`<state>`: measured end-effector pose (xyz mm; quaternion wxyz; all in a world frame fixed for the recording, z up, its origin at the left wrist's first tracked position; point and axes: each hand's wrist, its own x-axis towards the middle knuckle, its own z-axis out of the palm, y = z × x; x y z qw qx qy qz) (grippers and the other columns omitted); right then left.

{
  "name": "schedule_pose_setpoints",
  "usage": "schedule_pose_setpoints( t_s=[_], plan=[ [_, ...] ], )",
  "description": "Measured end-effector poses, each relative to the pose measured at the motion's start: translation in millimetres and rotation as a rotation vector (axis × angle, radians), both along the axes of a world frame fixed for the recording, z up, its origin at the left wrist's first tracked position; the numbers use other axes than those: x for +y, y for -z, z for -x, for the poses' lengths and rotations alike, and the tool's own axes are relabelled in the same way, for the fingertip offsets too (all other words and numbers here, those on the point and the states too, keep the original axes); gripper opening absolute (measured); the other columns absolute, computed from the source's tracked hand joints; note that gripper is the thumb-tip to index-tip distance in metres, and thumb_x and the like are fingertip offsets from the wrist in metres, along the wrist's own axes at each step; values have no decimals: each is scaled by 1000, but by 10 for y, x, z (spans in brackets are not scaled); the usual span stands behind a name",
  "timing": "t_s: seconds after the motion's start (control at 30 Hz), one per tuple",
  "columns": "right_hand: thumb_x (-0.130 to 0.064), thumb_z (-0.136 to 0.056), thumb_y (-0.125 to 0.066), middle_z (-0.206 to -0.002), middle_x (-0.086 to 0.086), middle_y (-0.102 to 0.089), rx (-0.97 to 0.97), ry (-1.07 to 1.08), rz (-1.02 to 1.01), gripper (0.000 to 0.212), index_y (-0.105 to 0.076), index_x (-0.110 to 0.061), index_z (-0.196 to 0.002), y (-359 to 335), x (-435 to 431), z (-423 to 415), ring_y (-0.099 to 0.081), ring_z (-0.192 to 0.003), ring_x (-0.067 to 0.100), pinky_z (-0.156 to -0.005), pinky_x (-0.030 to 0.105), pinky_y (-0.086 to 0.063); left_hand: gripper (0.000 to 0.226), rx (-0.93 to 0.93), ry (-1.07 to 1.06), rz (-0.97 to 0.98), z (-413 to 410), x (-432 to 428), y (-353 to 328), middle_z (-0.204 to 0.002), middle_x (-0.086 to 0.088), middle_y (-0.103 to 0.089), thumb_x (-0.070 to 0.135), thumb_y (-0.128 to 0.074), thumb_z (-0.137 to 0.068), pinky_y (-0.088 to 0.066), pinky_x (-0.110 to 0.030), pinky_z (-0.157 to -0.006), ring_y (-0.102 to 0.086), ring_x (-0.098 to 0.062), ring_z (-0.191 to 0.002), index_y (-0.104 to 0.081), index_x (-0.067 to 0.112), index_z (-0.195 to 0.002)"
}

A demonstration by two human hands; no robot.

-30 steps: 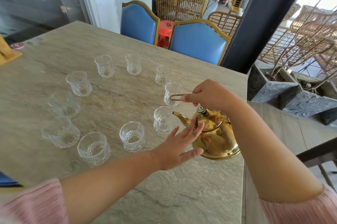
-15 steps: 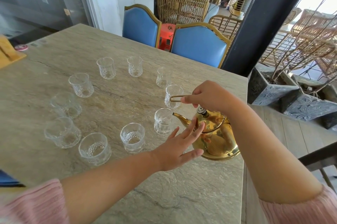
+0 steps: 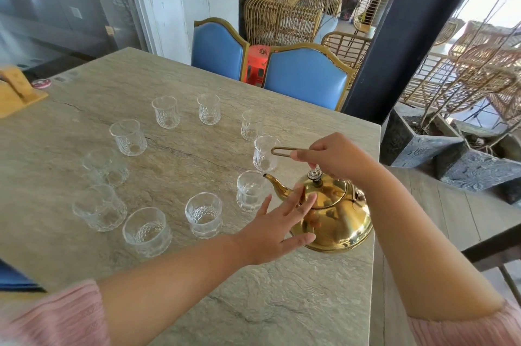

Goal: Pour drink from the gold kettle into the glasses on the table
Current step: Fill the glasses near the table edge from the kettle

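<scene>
Polished round gold kettle on veined stone table: right hand gripping wire handle, left hand open against body, cut-pattern glasses ringing beside spout.

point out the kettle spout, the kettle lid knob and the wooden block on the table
spout (image 3: 277,185), head view, on the curved neck
knob (image 3: 313,175), head view, on its round top
wooden block (image 3: 17,92), head view, on its sloped upper face

One head-worn wide-angle view looks forward and down, close over the surface, with chairs beyond its far edge.
</scene>
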<state>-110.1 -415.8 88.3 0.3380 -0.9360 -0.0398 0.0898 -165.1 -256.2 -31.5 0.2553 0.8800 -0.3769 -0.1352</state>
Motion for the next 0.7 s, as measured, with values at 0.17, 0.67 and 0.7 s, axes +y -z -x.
schedule_pose_setpoints(
  t_s=[0.17, 0.67, 0.7],
  plan=[
    [-43, -80, -69, -46, -1, -34, 23, 100, -205, 49, -44, -12, -52, 75, -235, 103, -27, -35, 8, -45, 22, -30, 67, 24, -18, -39, 33, -105, -70, -154, 10, 30, 60, -25, -95, 22, -45, -112, 19, -4, -144, 20, 45, -143],
    [-49, -71, -73, -50, 2, -25, -124, 357, -306, 57, -34, -15, -47, 58, -442, -49, -21, -40, 12, -60, 32, -31, 79, -49, 16, -91, -380, -323, -323, -159, -3, 15, 72, -15, -82, 13, -40, -115, -21, -14, -145, 13, 38, -148],
    [-47, -73, -73, -49, 2, -24, -132, 361, -297, 58, -33, -15, -47, 44, -432, -105, -21, -41, 12, -61, 32, -31, 77, -50, 37, -101, -475, -315, -332, -160, -3, 15, 70, -18, -85, 11, -39, -115, -20, -15, -145, 11, 36, -148]
  ],
)
